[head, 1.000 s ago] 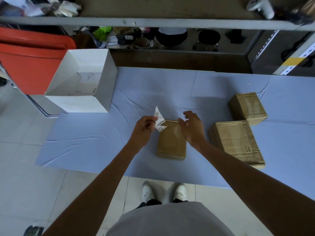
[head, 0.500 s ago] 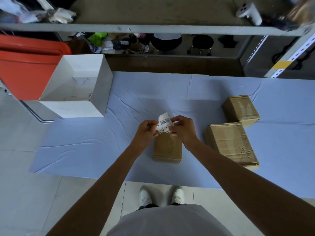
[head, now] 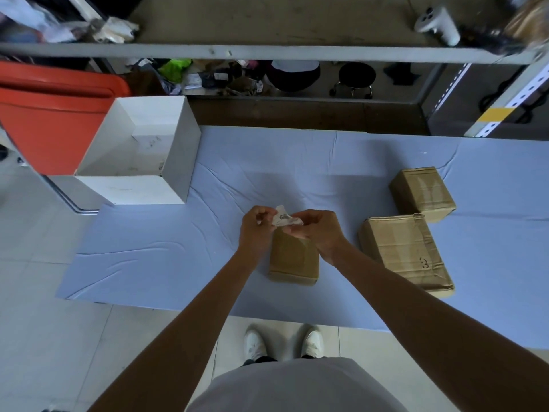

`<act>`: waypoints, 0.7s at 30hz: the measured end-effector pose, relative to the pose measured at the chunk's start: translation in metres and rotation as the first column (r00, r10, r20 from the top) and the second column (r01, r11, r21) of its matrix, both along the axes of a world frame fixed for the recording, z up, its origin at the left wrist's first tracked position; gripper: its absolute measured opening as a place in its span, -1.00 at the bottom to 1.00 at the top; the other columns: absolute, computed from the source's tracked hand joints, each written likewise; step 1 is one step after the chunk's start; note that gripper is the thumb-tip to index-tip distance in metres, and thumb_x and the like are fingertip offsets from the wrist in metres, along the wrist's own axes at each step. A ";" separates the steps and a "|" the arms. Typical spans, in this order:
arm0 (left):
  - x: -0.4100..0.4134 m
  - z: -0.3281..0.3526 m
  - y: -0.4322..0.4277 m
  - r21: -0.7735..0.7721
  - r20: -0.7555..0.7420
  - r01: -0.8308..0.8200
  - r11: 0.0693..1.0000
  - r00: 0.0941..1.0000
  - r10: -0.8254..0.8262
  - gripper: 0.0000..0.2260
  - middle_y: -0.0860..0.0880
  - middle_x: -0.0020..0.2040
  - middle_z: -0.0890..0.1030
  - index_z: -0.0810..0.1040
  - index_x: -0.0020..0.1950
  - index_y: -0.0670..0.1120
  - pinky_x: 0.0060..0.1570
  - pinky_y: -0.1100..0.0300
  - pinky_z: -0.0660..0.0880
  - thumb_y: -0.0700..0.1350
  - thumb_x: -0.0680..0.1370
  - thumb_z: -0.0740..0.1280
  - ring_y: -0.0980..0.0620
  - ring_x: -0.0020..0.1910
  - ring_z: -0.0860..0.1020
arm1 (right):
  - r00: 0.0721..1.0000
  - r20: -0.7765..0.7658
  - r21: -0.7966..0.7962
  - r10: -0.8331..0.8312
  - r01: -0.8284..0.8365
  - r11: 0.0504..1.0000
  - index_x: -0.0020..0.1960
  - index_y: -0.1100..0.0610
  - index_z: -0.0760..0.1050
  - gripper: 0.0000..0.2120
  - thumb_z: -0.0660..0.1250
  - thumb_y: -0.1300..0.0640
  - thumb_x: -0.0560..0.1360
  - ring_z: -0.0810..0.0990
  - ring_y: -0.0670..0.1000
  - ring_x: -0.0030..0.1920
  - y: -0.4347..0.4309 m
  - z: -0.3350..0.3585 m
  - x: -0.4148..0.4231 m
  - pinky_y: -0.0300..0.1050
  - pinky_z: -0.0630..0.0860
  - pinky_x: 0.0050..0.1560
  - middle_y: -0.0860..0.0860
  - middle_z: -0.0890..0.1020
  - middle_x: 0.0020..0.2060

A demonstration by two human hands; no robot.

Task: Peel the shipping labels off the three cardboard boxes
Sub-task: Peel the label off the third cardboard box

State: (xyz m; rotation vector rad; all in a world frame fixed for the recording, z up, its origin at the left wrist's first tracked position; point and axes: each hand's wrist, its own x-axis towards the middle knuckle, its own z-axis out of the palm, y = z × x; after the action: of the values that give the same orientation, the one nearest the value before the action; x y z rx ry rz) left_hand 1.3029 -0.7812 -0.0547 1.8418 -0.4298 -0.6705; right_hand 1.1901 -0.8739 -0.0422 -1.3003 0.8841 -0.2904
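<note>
Left hand (head: 255, 230), right hand (head: 318, 231): pinch on crumpled label (head: 283, 219) over far edge of near box (head: 292, 260); open cloth (head: 148, 257) leftward.

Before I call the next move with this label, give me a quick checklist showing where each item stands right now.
1. Label off the box under the hands: ok, it is crumpled and held above the box.
2. Grip: ok, the left hand and right hand both pinch the label.
3. Scraps left on that box: cannot tell, the hands cover its far end.
4. White box ready for the label: ok, its top is open, to the left.
5. Labels on the large box and small box: cannot tell; none shows on the visible faces.
</note>
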 end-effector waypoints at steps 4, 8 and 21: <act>-0.004 0.007 -0.001 -0.053 0.013 0.029 0.998 1.000 -0.029 -0.89 -0.10 -0.06 0.64 0.59 -0.09 -0.13 0.03 -0.09 0.59 -0.25 0.55 0.28 -0.12 0.00 0.62 | 0.998 -0.007 -0.021 -0.066 0.065 0.998 -0.18 0.26 0.66 -0.85 0.55 0.22 0.32 0.57 -0.03 -0.40 0.003 0.000 0.004 -0.28 0.52 -0.32 0.07 0.63 -0.42; -0.005 0.008 -0.001 -0.032 0.068 0.033 0.999 0.997 -0.031 -0.91 -0.03 -0.04 0.66 0.61 -0.05 -0.12 -0.01 0.09 0.58 -0.22 0.54 0.31 -0.01 -0.02 0.61 | 0.993 -0.022 -0.079 -0.114 0.112 0.991 -0.20 0.27 0.65 -0.87 0.55 0.22 0.33 0.60 0.01 -0.38 0.003 0.000 0.006 -0.16 0.56 -0.23 0.11 0.65 -0.38; -0.003 0.012 0.008 0.024 0.128 0.200 0.979 0.971 -0.202 -0.89 0.05 -0.10 0.67 0.64 -0.02 -0.04 -0.09 0.35 0.52 -0.16 0.47 0.42 0.14 -0.10 0.63 | 0.987 -0.037 -0.097 -0.156 0.152 0.984 -0.17 0.26 0.58 -0.85 0.51 0.37 0.31 0.64 0.07 -0.42 0.009 0.005 0.006 -0.10 0.61 -0.28 0.16 0.64 -0.41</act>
State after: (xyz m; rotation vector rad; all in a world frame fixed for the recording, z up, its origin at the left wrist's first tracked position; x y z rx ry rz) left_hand 1.3001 -0.7731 -0.0424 1.8743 -0.7077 -0.6916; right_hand 1.1963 -0.8652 -0.0374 -1.3310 1.0215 -0.4304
